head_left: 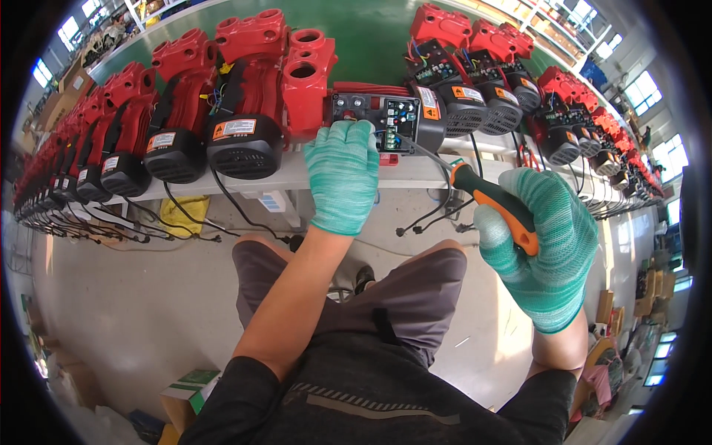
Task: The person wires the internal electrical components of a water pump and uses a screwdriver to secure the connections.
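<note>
item: red pump (386,111) with its black wiring box open, lying on its side at the near edge of the green conveyor belt (356,30), box face turned toward the person so the terminals can be reached.

left hand (343,174): green knit glove, fingers held together and laid against the front of the box, apparently bracing it; fingertips hidden at the box edge, so whether they pinch a wire cannot be told.

right hand (545,245): green glove, fist wrapped round the orange-and-black handle of a screwdriver (486,196), shaft angled up-left with the tip at the box's terminal block.

surroundings: rows of like red pumps (185,126) lined up left and right along the belt, motor ends outward, black cords (200,215) dangling over the edge.
</note>
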### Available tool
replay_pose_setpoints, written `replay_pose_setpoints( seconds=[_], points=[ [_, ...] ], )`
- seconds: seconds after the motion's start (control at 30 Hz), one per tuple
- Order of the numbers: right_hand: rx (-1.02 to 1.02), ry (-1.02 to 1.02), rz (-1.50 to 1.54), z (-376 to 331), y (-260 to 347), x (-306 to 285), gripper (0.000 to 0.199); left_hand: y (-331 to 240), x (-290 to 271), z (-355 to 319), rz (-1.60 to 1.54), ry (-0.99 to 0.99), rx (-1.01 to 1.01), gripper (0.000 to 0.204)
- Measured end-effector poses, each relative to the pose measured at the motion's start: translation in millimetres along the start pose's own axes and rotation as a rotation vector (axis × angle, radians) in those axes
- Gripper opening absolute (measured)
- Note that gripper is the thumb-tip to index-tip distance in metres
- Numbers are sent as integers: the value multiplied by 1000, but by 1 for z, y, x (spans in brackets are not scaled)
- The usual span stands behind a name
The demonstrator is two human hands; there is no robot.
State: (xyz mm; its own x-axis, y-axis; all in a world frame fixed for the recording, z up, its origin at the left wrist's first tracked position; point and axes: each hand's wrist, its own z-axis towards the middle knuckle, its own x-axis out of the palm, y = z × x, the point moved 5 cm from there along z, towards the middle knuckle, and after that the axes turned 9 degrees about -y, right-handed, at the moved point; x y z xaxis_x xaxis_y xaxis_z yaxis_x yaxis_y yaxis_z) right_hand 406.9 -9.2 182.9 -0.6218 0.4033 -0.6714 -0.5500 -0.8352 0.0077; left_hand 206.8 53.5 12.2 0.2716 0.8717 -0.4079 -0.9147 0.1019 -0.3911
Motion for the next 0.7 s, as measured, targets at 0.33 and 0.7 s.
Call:
replay_pose_setpoints(
  seconds=[0.33,0.7],
  points=[
    [-15,-7,-18,3,3,2,38,0,1,-4,-38,-116,-10,14],
    [21,43,13,2,1,0,32,-1,3,-5,-19,-139,25,18]
  ],
)
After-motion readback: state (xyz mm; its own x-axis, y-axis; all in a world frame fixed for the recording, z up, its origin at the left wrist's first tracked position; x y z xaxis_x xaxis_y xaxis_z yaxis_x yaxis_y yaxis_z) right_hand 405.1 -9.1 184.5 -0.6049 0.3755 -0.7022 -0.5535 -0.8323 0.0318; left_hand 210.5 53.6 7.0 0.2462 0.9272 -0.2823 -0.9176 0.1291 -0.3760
